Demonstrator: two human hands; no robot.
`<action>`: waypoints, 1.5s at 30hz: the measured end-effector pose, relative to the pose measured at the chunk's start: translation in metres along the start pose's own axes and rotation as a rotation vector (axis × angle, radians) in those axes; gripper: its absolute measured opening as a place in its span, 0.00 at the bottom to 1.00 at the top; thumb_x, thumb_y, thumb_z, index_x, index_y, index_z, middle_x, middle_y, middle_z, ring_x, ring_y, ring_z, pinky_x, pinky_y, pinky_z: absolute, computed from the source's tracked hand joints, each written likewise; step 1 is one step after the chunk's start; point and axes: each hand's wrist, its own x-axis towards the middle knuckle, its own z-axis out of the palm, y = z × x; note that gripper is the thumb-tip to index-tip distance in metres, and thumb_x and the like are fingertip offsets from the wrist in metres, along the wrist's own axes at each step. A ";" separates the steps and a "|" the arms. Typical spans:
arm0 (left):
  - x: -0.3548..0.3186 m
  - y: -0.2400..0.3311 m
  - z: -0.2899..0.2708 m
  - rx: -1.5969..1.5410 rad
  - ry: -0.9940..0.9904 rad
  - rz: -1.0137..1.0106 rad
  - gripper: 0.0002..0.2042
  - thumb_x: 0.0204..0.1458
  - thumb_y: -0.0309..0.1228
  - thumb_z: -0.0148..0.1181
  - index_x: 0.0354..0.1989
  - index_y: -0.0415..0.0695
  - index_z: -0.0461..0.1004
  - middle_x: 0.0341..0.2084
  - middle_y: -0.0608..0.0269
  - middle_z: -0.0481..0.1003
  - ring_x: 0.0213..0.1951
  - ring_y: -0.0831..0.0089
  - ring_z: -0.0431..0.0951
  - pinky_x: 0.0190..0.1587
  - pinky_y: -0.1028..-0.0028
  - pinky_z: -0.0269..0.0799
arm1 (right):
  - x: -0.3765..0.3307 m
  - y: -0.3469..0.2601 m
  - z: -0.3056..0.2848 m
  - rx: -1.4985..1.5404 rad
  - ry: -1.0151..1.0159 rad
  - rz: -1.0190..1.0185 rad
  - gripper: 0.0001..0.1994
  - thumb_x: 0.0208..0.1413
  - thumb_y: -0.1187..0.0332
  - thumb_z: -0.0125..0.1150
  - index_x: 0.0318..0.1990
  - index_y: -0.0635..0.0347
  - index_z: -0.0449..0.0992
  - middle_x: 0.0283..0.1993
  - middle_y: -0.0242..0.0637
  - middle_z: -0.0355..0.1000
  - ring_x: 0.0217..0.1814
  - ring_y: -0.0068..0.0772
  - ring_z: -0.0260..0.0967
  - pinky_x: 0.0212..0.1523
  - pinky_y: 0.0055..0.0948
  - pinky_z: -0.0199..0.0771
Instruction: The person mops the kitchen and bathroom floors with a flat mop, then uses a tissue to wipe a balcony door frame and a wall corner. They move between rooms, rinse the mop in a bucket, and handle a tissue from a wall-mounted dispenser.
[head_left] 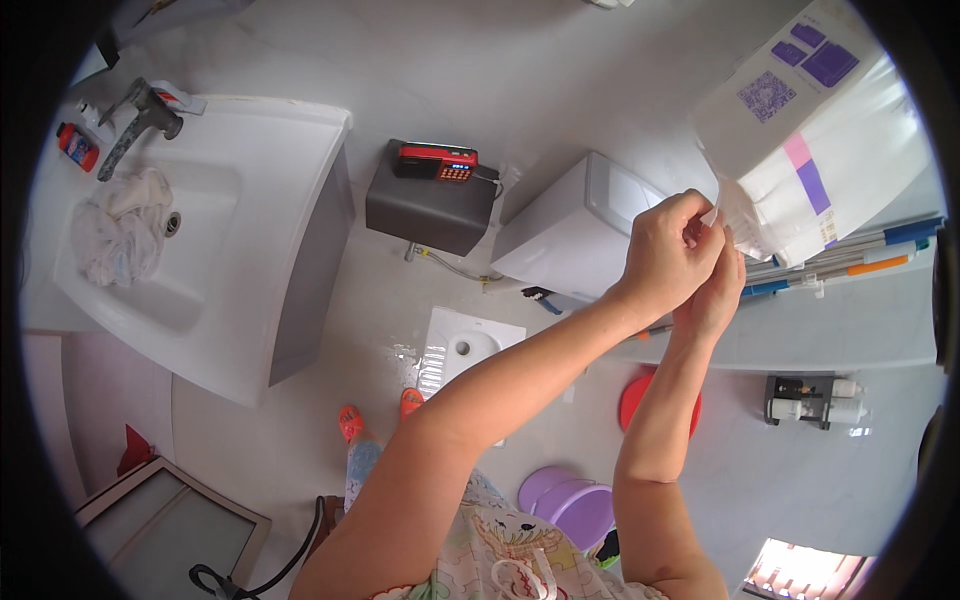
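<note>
In the head view, the left hand (672, 248) has its fingers curled nearly closed, pinching the near edge of a white plastic package (865, 170) with purple markings, at upper right. The right hand (712, 298) is partly hidden behind it, fingertips at the package's lower corner; its grip cannot be told. Long handles (878, 265) show just below the package. A wet-looking cloth (120, 230) lies toward the left edge of the white sink (215, 300). A red radio (438, 162) sits on a dark box (425, 208).
</note>
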 end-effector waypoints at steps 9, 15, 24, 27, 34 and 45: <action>0.014 0.004 0.006 0.178 -0.029 0.210 0.05 0.49 0.24 0.55 0.25 0.36 0.71 0.16 0.59 0.74 0.18 0.75 0.75 0.21 0.76 0.69 | 0.020 -0.015 0.007 0.040 -0.014 -0.062 0.11 0.56 0.70 0.51 0.41 0.69 0.72 0.39 0.37 0.73 0.39 0.26 0.71 0.40 0.24 0.71; 0.036 -0.011 0.007 0.290 -0.016 0.182 0.15 0.47 0.23 0.54 0.40 0.37 0.55 0.14 0.58 0.71 0.18 0.67 0.74 0.21 0.70 0.68 | 0.045 -0.001 0.025 0.119 0.000 0.048 0.08 0.55 0.71 0.51 0.35 0.68 0.73 0.33 0.39 0.74 0.32 0.26 0.72 0.34 0.23 0.72; 0.049 -0.007 -0.015 0.522 -0.290 0.628 0.26 0.47 0.21 0.55 0.56 0.37 0.55 0.18 0.60 0.71 0.19 0.68 0.74 0.24 0.72 0.70 | 0.063 0.009 0.031 0.219 -0.028 0.103 0.10 0.55 0.69 0.53 0.37 0.69 0.73 0.35 0.41 0.72 0.35 0.26 0.70 0.36 0.24 0.72; 0.063 0.011 -0.013 0.794 -0.453 0.472 0.34 0.45 0.21 0.51 0.64 0.49 0.50 0.20 0.56 0.73 0.21 0.60 0.75 0.26 0.64 0.71 | 0.068 0.011 0.032 0.338 -0.015 0.134 0.11 0.55 0.68 0.53 0.38 0.68 0.71 0.35 0.39 0.71 0.35 0.26 0.68 0.35 0.24 0.71; 0.085 0.033 -0.005 1.153 -0.550 0.470 0.40 0.41 0.21 0.53 0.66 0.59 0.47 0.10 0.62 0.67 0.15 0.65 0.71 0.22 0.67 0.68 | 0.087 0.016 0.042 0.342 0.126 0.229 0.07 0.53 0.68 0.52 0.36 0.61 0.69 0.31 0.34 0.69 0.30 0.24 0.66 0.29 0.24 0.70; 0.084 0.044 -0.003 1.158 -0.622 0.416 0.40 0.40 0.21 0.55 0.66 0.53 0.48 0.10 0.64 0.66 0.14 0.66 0.69 0.20 0.68 0.66 | 0.051 0.030 0.029 0.195 0.158 0.124 0.08 0.57 0.68 0.53 0.29 0.63 0.71 0.26 0.31 0.69 0.27 0.19 0.65 0.31 0.20 0.68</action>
